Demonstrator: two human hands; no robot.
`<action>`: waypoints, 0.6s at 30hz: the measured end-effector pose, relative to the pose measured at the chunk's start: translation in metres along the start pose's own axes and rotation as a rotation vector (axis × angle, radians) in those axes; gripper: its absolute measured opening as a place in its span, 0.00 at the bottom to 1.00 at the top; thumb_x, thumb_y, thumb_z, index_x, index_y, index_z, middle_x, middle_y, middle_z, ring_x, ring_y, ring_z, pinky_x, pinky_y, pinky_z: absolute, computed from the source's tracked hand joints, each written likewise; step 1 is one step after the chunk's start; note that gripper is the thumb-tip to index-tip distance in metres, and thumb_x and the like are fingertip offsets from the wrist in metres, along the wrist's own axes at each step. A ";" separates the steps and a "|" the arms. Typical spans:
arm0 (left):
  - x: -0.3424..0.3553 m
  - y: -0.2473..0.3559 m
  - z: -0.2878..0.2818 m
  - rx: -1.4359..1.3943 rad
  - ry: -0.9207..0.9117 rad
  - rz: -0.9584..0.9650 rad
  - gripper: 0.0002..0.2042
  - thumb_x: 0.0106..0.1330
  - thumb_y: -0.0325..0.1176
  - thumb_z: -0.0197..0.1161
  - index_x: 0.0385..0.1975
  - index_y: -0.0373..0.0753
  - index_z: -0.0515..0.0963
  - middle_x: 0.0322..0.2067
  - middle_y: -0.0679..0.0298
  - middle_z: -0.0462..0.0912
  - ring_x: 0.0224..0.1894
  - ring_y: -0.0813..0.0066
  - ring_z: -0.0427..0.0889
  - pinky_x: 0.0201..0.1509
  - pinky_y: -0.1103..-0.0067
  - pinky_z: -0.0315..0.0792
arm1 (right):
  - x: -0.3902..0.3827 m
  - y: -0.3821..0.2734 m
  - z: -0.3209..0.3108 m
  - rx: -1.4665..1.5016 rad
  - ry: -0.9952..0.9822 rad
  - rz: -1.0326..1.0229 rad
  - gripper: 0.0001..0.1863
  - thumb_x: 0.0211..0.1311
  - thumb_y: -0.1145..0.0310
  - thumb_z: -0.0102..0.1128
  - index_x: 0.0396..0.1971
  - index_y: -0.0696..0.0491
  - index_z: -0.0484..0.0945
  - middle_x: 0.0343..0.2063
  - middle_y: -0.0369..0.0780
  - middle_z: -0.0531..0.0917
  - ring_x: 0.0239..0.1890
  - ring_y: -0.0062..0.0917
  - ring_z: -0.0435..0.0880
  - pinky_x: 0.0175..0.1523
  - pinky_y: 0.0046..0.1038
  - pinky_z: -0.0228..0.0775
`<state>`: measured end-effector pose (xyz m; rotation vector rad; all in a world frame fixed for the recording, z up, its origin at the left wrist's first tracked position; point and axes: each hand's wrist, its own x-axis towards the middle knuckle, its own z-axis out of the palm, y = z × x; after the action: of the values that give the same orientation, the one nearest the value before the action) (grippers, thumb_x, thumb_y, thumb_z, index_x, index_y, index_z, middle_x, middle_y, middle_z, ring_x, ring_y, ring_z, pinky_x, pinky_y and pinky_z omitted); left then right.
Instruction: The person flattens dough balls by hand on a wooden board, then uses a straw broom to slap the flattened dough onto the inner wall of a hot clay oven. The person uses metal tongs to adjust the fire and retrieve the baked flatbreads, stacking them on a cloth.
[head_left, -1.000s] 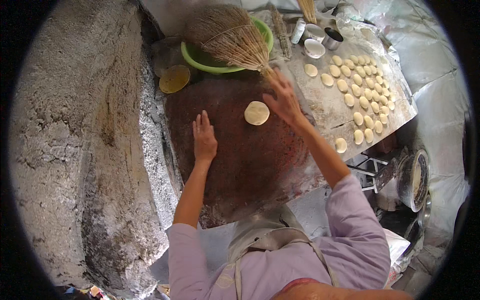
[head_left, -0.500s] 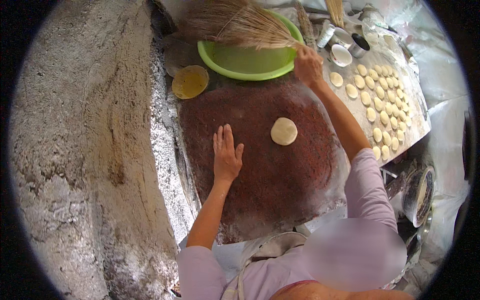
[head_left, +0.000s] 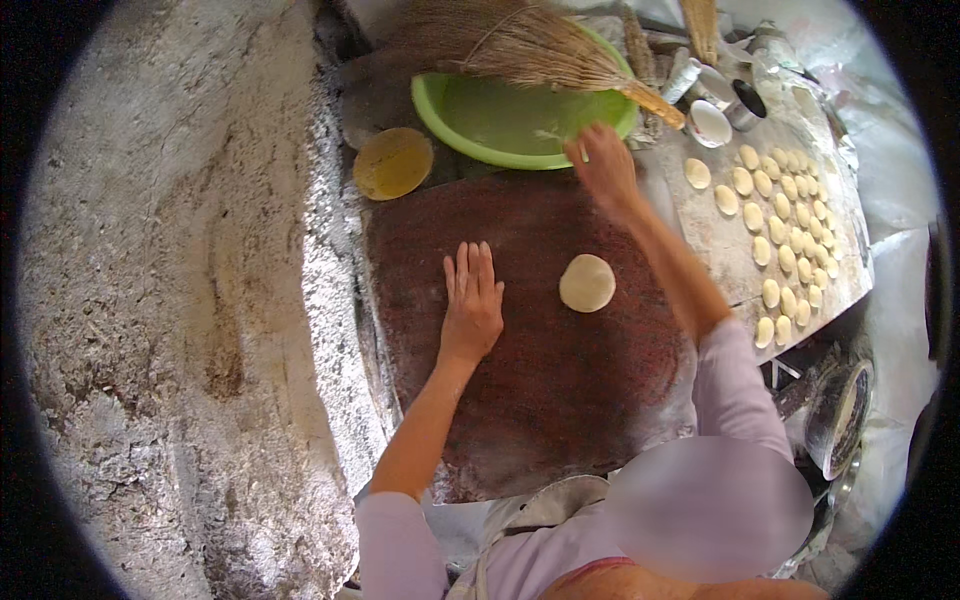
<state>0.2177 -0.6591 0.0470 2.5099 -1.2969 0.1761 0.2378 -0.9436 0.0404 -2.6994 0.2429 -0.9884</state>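
My left hand (head_left: 473, 305) lies flat on the dark red board (head_left: 520, 390), fingers stretched out and holding nothing. Right of it rests a single round, flat piece of dough (head_left: 587, 283), touched by neither hand. My right hand (head_left: 606, 170) is over the near right rim of the green basin (head_left: 490, 155). Its fingers look apart and bare, though slightly blurred. Across the basin's top lies a straw broom (head_left: 560, 55), its handle pointing right, beyond my right hand.
A bowl of yellow liquid (head_left: 393, 164) stands left of the basin. Several small dough rounds (head_left: 780, 232) cover a pale board at the right, with a white bowl (head_left: 710, 124) and a dark-mouthed cup (head_left: 747, 103) behind them. A rough wall (head_left: 190, 300) rises along the left.
My right hand has let go of the broom handle and moved nearer, to the basin's rim. The broom now rests across the basin. My left hand stays on the board.
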 end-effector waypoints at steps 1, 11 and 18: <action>0.015 0.000 0.005 -0.079 0.009 0.034 0.26 0.61 0.31 0.49 0.57 0.26 0.51 0.57 0.46 0.56 0.62 0.53 0.50 0.63 0.56 0.44 | -0.030 -0.022 -0.025 -0.076 -0.050 0.022 0.17 0.46 0.60 0.59 0.30 0.58 0.72 0.30 0.48 0.74 0.33 0.39 0.73 0.36 0.38 0.65; 0.068 0.064 0.030 -0.209 -0.421 0.851 0.27 0.55 0.48 0.51 0.56 0.48 0.60 0.61 0.59 0.52 0.64 0.60 0.46 0.65 0.59 0.34 | -0.129 -0.104 -0.118 0.983 -0.211 0.299 0.19 0.41 0.75 0.60 0.38 0.57 0.70 0.34 0.45 0.74 0.39 0.39 0.75 0.42 0.30 0.68; -0.040 0.005 -0.021 -0.104 -0.098 -0.128 0.29 0.61 0.32 0.49 0.59 0.29 0.46 0.59 0.48 0.52 0.62 0.51 0.49 0.64 0.61 0.46 | -0.031 -0.013 -0.044 0.314 -0.032 -0.114 0.15 0.50 0.77 0.48 0.40 0.58 0.71 0.38 0.50 0.73 0.38 0.41 0.73 0.39 0.36 0.68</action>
<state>0.1912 -0.6235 0.0580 2.5295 -1.1446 -0.0424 0.1867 -0.9312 0.0578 -2.4596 -0.0688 -0.9259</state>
